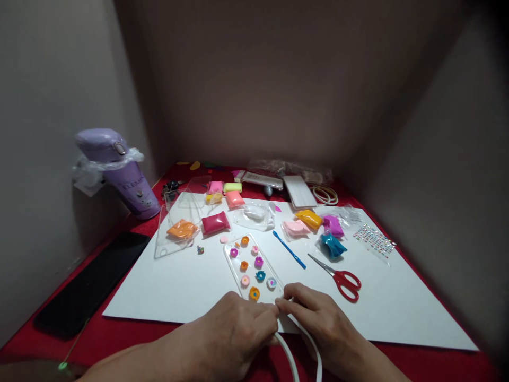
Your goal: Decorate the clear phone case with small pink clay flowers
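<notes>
A clear phone case (252, 269) lies on the white board, dotted with several small clay flowers in orange, purple, pink and blue. Both hands meet at its near end. My left hand (242, 331) is closed, its fingertips pinched together beside the case's lower edge. Thumb and forefinger of my right hand (316, 318) pinch close to the lower right corner. A flat white cord (288, 353) runs from between the fingers toward the bottom of the view, one strand at each hand. The fingers partly hide the cord's upper ends and the case's near edge.
Red-handled scissors (347, 284) and a blue modelling tool (289, 249) lie right of the case. Several clay packets (216, 223) and a gem sheet (374, 241) rest on the white board (397, 302). A black phone (93, 281) and purple bottle (129, 180) are at left.
</notes>
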`<state>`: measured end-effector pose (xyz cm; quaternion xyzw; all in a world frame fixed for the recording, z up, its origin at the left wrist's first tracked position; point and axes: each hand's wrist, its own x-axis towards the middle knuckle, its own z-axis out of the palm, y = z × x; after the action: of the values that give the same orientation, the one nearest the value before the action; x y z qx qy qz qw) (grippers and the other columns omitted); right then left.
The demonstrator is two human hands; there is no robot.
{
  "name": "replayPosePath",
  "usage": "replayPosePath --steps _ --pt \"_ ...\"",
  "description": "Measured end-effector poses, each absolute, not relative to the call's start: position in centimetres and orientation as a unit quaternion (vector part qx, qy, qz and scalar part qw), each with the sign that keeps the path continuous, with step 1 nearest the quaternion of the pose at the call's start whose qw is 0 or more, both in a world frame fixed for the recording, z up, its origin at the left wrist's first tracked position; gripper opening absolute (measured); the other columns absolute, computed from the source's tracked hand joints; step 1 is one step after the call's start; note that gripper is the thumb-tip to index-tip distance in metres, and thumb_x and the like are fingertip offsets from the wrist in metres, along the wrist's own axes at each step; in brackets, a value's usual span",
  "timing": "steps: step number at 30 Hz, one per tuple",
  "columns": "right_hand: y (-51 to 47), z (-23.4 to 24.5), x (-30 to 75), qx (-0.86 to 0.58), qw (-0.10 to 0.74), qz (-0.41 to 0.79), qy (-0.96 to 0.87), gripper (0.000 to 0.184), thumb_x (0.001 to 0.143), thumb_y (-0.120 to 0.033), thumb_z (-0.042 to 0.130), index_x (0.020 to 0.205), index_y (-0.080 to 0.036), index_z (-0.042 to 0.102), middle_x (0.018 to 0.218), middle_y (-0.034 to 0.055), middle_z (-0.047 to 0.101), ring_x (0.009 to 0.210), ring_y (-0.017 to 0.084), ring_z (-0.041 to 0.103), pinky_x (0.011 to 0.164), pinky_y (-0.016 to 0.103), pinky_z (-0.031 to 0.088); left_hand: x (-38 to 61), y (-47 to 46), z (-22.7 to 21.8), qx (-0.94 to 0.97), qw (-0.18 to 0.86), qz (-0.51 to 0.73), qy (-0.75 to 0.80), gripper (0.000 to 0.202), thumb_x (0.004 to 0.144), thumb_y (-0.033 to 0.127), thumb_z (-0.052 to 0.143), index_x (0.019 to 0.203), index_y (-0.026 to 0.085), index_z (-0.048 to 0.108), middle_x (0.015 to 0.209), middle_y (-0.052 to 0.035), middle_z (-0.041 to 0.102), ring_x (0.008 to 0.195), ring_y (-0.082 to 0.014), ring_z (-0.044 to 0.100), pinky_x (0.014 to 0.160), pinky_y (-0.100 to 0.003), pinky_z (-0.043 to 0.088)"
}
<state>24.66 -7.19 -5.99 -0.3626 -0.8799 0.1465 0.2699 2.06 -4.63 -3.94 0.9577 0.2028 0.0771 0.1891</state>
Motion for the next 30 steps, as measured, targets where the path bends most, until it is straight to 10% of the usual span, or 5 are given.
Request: replayPosePath --steps 30 --pt "-7.11 -5.99 24.69 -0.364 0.256 0.125 -0.887 0.019 0.094 -0.01 0.044 0.098 -0.017 0.061 0.083 0.006 0.058 0.069 0.015 0.056 0.06 0.025 0.046 2.13 -4.75 -4.06 0.953 0.206 0.079 0.206 0.019 0.085 0.013 0.048 0.102 0.02 0.046 0.088 0.0013 0.064 0.073 -0.0173 0.061 0.055 -0.03 0.039"
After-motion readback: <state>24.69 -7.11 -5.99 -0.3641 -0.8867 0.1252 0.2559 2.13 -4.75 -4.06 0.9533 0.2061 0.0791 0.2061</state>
